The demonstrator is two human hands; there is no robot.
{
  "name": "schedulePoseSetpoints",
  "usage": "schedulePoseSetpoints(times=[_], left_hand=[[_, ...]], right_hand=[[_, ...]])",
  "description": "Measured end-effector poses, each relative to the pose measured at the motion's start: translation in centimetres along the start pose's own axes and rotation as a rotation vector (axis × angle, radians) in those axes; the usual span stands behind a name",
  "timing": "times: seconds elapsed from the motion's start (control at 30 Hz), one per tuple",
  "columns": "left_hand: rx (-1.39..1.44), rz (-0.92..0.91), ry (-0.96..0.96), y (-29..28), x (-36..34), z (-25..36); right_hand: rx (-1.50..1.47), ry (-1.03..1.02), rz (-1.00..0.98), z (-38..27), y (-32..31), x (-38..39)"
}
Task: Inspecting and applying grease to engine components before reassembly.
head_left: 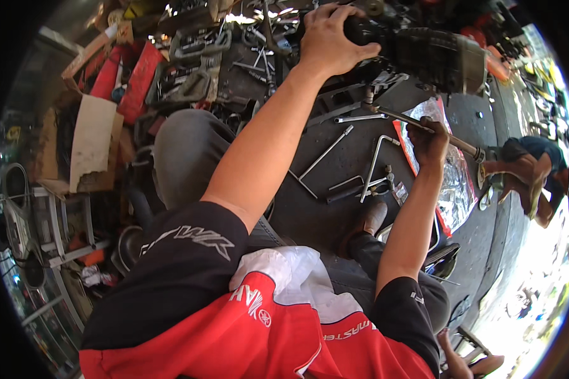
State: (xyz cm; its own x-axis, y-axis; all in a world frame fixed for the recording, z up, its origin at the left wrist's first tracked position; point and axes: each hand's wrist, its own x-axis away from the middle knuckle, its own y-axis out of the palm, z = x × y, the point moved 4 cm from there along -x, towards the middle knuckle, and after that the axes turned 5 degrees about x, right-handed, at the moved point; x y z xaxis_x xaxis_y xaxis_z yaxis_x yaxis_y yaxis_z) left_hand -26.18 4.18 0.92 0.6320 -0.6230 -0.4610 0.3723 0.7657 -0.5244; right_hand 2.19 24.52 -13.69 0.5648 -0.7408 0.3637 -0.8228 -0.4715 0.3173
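Note:
My left hand [327, 41] is cupped over a dark rounded part of an engine [433, 60], its thumb stretched to the right. My right hand [428, 140] is closed around the shaft of a long-handled socket wrench [464, 146]. The wrench's head meets the underside of the engine, and its shaft slopes down to the right past my fist. Exactly what the socket sits on is hidden. On the dark floor below lie a T-handle wrench [325, 153], an L-shaped wrench [376, 165], a spanner [360, 118] and a hammer-like tool [389, 180].
A clear plastic bag with a red edge [455, 183] lies under my right forearm. Clamps and loose tools [199, 82] crowd the far left, near a cardboard box [95, 136] and a red metal case [136, 82]. Another person [531, 170] crouches at the right.

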Motion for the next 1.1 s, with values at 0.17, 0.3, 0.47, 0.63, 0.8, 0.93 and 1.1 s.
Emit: schedulePoseSetpoints(times=[0.17, 0.3, 0.47, 0.63, 0.8, 0.93, 1.1], left_hand=[[-0.190, -0.297, -0.079, -0.9, -1.1, 0.4], [-0.263, -0.375, 0.220, -2.4, -2.3, -0.1], [-0.216, -0.535, 0.342, -4.5, -2.8, -1.2], [-0.149, -0.690, 0.084, -6.1, -2.6, -0.5], [-0.194, -0.721, 0.001, -11.1, -2.0, 1.6], [-0.148, -0.508, 0.082, -14.3, 0.0, 3.7], [-0.078, -0.811, 0.051, -10.6, 4.9, 3.9]], right_hand=[[0.181, 0.044, 0.106, 3.9, -3.9, 2.8], [0.464, 0.339, 0.191, 12.1, -7.5, 4.7], [0.371, 0.697, -0.067, 22.8, -7.5, 6.6], [0.577, 0.599, 0.302, 26.3, -8.2, 5.1], [0.707, 0.299, 0.427, 25.7, -9.2, 2.5], [0.754, 0.230, 0.401, 28.2, -8.9, 2.9], [1.107, 0.254, 0.181, 32.3, -8.3, 5.2]])
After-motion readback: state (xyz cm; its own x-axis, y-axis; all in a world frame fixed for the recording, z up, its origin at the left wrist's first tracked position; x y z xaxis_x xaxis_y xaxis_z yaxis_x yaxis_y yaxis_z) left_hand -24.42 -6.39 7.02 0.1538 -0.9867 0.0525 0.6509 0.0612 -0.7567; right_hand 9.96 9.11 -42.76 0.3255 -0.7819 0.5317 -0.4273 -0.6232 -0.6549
